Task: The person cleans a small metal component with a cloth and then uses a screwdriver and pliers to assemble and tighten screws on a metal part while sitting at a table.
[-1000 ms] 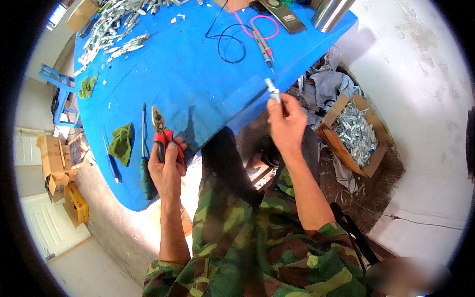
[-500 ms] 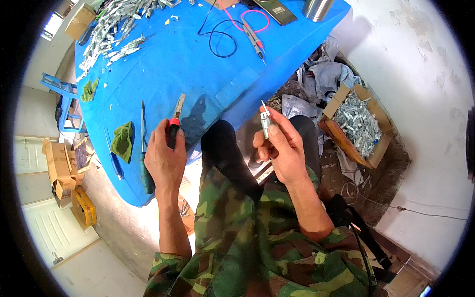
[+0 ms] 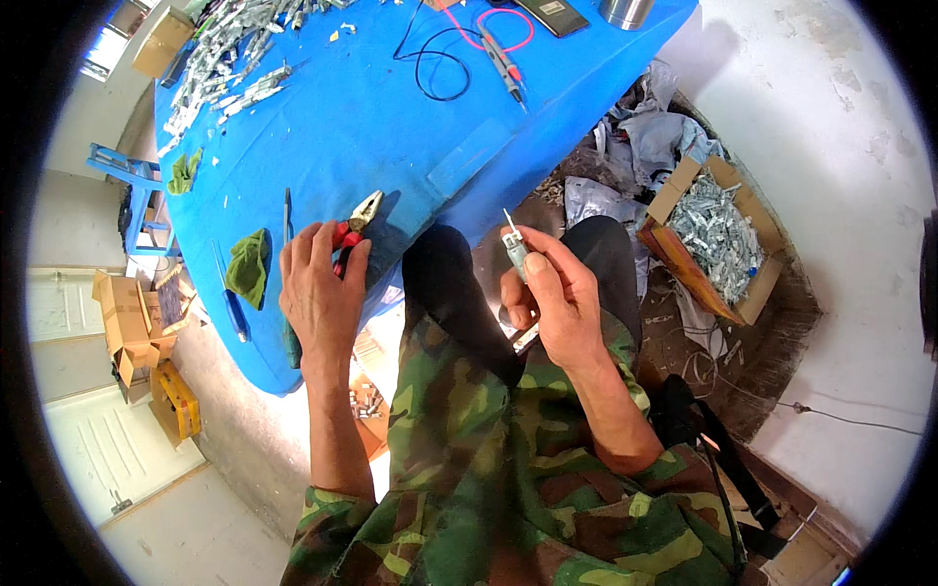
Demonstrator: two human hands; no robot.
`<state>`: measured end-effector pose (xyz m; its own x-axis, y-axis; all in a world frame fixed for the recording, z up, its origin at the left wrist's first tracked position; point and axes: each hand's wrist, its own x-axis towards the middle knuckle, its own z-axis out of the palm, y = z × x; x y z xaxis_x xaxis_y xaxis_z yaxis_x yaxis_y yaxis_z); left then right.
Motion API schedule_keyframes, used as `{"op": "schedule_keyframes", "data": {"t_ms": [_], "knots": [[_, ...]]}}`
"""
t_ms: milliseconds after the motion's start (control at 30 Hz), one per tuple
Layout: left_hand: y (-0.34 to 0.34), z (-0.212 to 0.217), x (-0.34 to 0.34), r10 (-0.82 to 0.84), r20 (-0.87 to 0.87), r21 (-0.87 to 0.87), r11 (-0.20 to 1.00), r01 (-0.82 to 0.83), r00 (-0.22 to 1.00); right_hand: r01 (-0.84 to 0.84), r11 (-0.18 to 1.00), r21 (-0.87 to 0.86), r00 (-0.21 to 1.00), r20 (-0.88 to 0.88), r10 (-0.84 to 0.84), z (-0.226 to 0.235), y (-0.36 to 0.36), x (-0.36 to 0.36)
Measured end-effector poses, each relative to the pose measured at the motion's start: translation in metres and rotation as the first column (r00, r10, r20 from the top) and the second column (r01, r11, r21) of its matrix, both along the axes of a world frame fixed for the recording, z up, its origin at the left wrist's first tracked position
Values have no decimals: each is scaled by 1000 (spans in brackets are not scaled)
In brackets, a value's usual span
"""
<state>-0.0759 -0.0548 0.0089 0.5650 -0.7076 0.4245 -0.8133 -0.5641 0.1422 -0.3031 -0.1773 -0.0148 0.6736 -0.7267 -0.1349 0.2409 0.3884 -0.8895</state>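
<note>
Since 1 s ago the left hand (image 3: 320,283) has come down flat-ish onto the pliers (image 3: 354,230) at the table (image 3: 391,127) edge, and the right hand (image 3: 555,293) has dropped from up near the table edge to over the lap. Left hand: palm down, fingers loosely curled over the red handles, jaws poking out toward 1 o'clock; looks like resting on them, not a firm grip, can't tell for sure. Right hand: closed in a pinch, thumb + fingers on a small grey part (image 3: 514,246) w/ a thin wire sticking up at 11 o'clock; part sits over the knees, just off the table edge, at 3 o'clock from the pliers. Around: green rag (image 3: 248,266) and screwdriver (image 3: 286,210) at 9 o'clock of the left hand, meter leads (image 3: 489,44) at 12, pile of metal bits (image 3: 230,59) at 11, box (image 3: 718,239) of similar parts on the floor at 3. Step in hand, as I read it: part is being held up for a look or for working w/ the pliers. Next move would need the left hand to actually close on the handles and bring jaws + wire together, steady aim since the wire is thin.
</note>
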Motion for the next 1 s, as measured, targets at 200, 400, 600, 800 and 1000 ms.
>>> {"op": "schedule_keyframes", "data": {"t_ms": [200, 400, 600, 800, 1000], "knots": [[-16, 18, -51, -364, -520, -372, 911, 178, 773, -19, 1000, 7, 999, -29, 19, 4, 7, -3], [-25, 9, -76, -538, -819, -540, 840, 49, 201, -67, 997, -34, 996, -58, 64, 15, 17, -2], [-35, 11, -73, -496, -861, -469, 860, -202, -109, -95, 992, -84, 994, -56, 91, 7, 22, -6], [-26, 3, -54, -484, -872, -484, 875, -10, -72, -103, 987, -121, 992, -91, 93, 7, 22, -8], [-25, 3, -53, -486, -873, -487, 869, 86, -36, -90, 986, -144, 995, -61, 81, 6, 19, -9]]}}
